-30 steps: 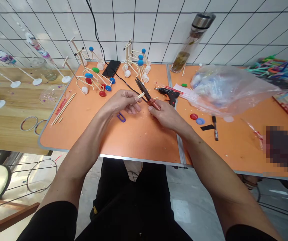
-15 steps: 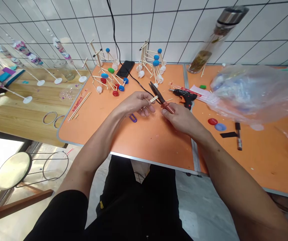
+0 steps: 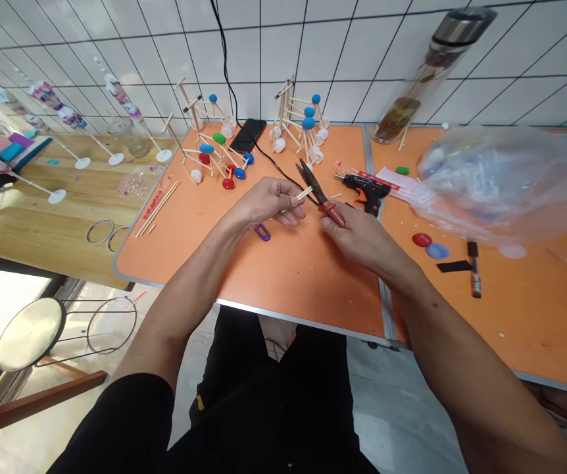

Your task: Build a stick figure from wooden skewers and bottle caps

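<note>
Pinched between the thumb and fingers of my left hand (image 3: 277, 203) are short pale wooden sticks (image 3: 304, 193), their ends sticking out to the right. My right hand (image 3: 357, 230) grips scissors (image 3: 316, 187) with dark blades and reddish-brown handles. The blades point up and away, slightly parted, right beside the stick ends; whether they touch is hard to tell. A purple U-shaped piece (image 3: 262, 232) lies under my left hand. Close to the right hand rests a black glue gun (image 3: 365, 189). Behind the hands stand two stick structures with coloured caps, a left one (image 3: 219, 150) and a right one (image 3: 300, 118).
Loose sticks (image 3: 159, 207) lie at the left of the orange table (image 3: 264, 276). A phone (image 3: 248, 135) and a cable sit near the tiled wall. Rightward are a tall bottle (image 3: 406, 99), a plastic bag (image 3: 500, 178), a red cap (image 3: 421, 239), a blue cap (image 3: 437, 251) and a marker (image 3: 475, 270).
The scissor blades have parted slightly and sit a little closer to the stick ends. My left hand has barely moved; the view has shifted slightly.
</note>
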`<state>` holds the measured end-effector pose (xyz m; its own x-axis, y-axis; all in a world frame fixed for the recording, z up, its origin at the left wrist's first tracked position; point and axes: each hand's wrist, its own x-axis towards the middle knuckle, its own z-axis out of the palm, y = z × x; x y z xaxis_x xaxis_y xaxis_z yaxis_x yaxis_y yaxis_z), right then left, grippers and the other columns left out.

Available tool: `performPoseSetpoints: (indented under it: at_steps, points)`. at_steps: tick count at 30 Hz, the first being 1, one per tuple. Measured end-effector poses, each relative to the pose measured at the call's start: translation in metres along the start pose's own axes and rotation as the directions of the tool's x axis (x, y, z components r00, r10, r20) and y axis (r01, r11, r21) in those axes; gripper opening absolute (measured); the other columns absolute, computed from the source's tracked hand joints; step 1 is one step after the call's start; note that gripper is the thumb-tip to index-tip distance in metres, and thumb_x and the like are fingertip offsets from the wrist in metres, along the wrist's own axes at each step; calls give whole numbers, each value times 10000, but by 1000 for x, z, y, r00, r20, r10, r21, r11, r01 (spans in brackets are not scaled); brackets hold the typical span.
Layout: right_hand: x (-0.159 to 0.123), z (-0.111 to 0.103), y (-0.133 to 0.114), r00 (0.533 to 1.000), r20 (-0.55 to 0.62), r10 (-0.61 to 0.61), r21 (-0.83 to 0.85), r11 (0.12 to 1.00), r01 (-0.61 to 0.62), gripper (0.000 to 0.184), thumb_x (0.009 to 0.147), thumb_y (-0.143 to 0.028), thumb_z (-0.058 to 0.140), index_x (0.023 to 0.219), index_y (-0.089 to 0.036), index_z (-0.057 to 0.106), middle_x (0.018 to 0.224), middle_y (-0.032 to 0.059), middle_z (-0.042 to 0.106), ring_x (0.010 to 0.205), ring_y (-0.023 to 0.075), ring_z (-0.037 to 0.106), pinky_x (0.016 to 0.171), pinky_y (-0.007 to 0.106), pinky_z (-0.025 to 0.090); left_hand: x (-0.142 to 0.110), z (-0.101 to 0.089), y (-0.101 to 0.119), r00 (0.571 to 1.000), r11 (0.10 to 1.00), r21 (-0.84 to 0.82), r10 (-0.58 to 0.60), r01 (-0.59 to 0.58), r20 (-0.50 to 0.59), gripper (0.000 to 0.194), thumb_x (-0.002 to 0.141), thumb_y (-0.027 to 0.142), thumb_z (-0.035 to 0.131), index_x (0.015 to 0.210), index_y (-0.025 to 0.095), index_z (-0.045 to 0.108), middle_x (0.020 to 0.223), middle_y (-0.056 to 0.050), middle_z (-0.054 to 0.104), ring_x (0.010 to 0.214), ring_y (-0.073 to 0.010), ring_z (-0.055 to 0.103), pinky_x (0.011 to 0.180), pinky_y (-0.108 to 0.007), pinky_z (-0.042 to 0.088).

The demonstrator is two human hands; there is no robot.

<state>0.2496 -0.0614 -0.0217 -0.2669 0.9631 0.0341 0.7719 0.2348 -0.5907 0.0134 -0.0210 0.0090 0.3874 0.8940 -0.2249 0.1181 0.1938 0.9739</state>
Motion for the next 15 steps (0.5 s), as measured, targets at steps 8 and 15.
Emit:
performPoseSetpoints:
  at_steps: [8,15]
  points:
    - [-1,-11,6,989,-142,50,303,953,-4,189,970,-384,696,1085,-238,733,882,74,749,856,318,742,809,486,619,3,-3,-5,999,994,-103,-29,33,38,112,947,138,859,909,103,760,840,-109,865,667,-159,830,649,-196,637]
    - [9,1,3,937,-326,123,659,740,133,313,893,-363,818,1150,-269,666,1191,79,783,1003,243,755,677,329,636,8,9,-15,982,985,-117,-106,125,159,82,945,129,850,914,84,789,877,-142,876,692,-189,850,673,-233,675]
